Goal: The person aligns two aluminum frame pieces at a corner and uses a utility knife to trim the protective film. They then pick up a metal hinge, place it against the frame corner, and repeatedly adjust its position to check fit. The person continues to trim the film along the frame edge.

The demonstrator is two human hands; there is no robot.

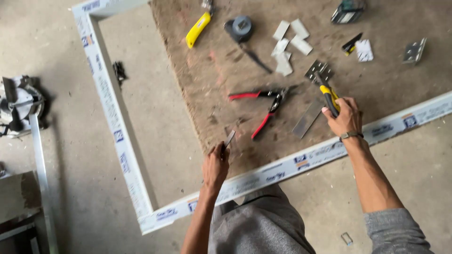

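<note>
My left hand [215,165] pinches a small flat metal piece [229,139] above the near edge of the brown board [376,80]. My right hand [346,117] grips a screwdriver with a yellow and black handle [329,97], its tip at a metal hinge [318,72] lying on the board. Red-handled pliers [263,103] lie open on the board between my hands. A flat grey metal strip [307,118] rests just left of my right hand. A white frame [117,127] with blue marks runs along the board's left and near sides.
Farther back on the board lie a yellow utility knife [197,29], a grey tape roll [240,27], several white plastic pieces [289,44], another hinge [414,51] and a dark tool [347,11]. A power saw [19,106] sits on the concrete floor at left.
</note>
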